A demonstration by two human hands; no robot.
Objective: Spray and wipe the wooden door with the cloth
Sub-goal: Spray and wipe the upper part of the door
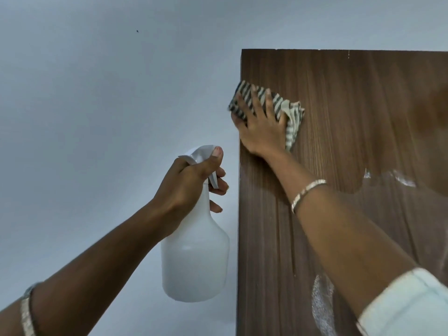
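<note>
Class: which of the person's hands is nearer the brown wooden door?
Right. The right hand presses the striped cloth against the wooden door; the left hand holds the white plastic spray bottle off its left edge, apart.

dk brown wood-grain door, grey/cream striped cloth, white spray bottle, pale grey wall

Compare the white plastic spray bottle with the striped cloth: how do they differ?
The white plastic spray bottle is plain; the striped cloth is patterned and crumpled. The left hand grips the bottle clear of the brown wooden door; the right hand presses the cloth against it. Each occupies one hand.
</note>
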